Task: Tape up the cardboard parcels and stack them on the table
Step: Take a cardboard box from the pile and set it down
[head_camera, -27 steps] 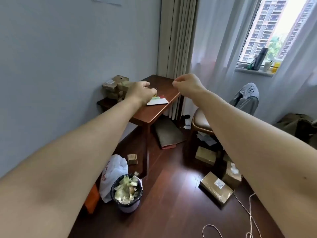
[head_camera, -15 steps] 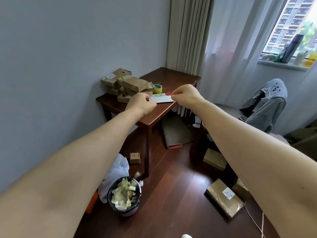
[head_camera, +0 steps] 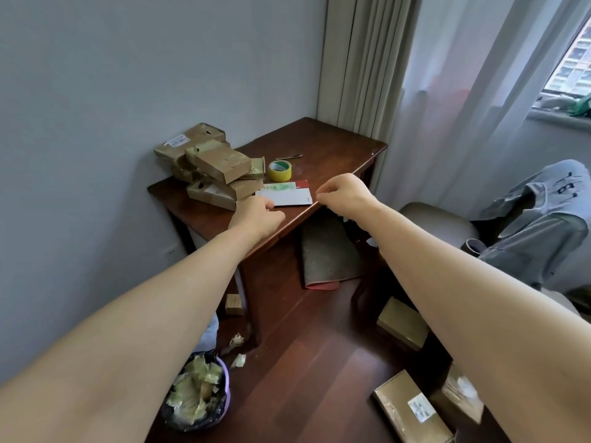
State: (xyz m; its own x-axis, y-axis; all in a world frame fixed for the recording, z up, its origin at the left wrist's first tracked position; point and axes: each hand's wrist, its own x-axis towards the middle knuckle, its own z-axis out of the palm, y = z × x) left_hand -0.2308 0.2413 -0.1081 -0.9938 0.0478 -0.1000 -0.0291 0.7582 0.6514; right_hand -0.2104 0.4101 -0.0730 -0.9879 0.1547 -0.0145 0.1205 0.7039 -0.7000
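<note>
Several brown cardboard parcels [head_camera: 211, 164] lie heaped at the wall end of the dark wooden table [head_camera: 335, 145]. Beside the heap stands a yellow tape roll [head_camera: 279, 171]. My left hand [head_camera: 256, 215] hovers over the table's near edge with curled fingers, close to a white notepad [head_camera: 287, 196]. My right hand [head_camera: 343, 195] hangs just off the table's edge to the right of the pad, thumb and fingers pinched together. I see nothing held in either hand. More parcels lie on the floor at the right: one with a label [head_camera: 412, 410] and another [head_camera: 403, 324].
A thin pen [head_camera: 289, 157] lies behind the tape roll. A bin [head_camera: 195, 394] full of crumpled tape stands by the table leg, with a small box [head_camera: 234, 304] near it. A mat [head_camera: 326, 254] leans under the table. A chair [head_camera: 438, 222] draped with grey clothing [head_camera: 537, 225] stands at the right.
The view has come closer to the table and tipped down. Both hands have dropped from above the table to its near edge and moved further apart.
</note>
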